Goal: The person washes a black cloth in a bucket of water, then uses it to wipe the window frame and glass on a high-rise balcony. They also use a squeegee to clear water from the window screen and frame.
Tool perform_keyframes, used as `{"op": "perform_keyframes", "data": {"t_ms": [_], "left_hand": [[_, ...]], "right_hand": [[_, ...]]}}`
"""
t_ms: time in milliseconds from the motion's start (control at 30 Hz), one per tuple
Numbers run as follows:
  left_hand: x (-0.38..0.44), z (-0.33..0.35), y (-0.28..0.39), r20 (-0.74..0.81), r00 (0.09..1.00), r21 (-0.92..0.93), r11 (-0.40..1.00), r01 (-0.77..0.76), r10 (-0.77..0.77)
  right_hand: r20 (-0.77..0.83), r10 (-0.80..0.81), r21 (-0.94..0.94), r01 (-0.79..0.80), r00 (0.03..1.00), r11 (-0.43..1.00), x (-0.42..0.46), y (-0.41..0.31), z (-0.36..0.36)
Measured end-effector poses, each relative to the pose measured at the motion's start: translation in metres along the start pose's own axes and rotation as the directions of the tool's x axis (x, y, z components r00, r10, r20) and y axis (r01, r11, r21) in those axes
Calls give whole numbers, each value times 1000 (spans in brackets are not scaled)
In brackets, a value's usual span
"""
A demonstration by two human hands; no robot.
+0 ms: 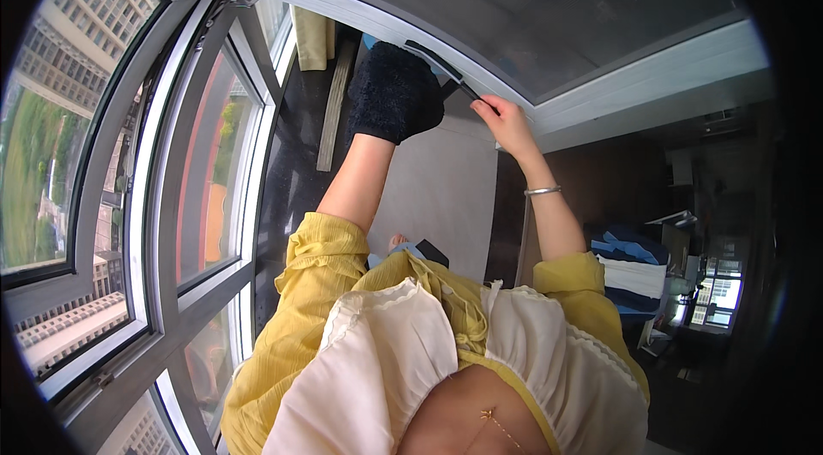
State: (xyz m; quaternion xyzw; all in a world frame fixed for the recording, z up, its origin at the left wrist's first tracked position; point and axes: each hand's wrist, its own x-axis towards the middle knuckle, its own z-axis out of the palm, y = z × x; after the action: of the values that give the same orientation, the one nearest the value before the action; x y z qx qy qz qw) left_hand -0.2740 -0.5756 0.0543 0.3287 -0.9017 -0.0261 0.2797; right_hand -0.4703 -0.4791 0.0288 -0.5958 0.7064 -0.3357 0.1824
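A dark, fluffy cleaning mitt (392, 89) covers my left hand (402, 101), so its fingers are hidden. The mitt is beside the white frame (476, 60) of a large glass panel (578, 18); whether it touches the frame is unclear. My right hand (505, 121) grips the black handle of a slim tool that looks like a squeegee (443, 63). Its long, narrow head slants up and left along the frame, close to the mitt's upper right side. A short black part projects between the mitt and the tool.
Metal-framed windows (209, 166) line the left, with one sash (144, 198) swung at an angle and tall buildings outside. A yellowish curtain (312, 37) hangs above a dark ledge (289, 153). Grey floor (437, 198) lies below, with a bare foot visible. Blue and white fabrics (630, 272) are stacked at right.
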Motion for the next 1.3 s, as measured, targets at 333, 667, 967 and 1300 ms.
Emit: {"op": "perform_keyframes", "data": {"t_ms": [333, 667, 967, 1300], "left_hand": [[-12, -22, -81, -29, 935, -1, 936, 352, -352], [-15, -42, -158, -144, 841, -23, 852, 523, -521], [-27, -46, -202, -247, 904, 231, 885, 405, -349], [-23, -17, -214, -334, 838, 16, 887, 462, -431]], "right_hand": [[30, 23, -31, -22, 999, 999, 94, -82, 109], [-56, -3, -40, 1, 998, 999, 163, -141, 191], [-78, 14, -14, -15, 997, 1000, 147, -153, 209], [-98, 40, 173, -22, 994, 985, 148, -135, 206]]}}
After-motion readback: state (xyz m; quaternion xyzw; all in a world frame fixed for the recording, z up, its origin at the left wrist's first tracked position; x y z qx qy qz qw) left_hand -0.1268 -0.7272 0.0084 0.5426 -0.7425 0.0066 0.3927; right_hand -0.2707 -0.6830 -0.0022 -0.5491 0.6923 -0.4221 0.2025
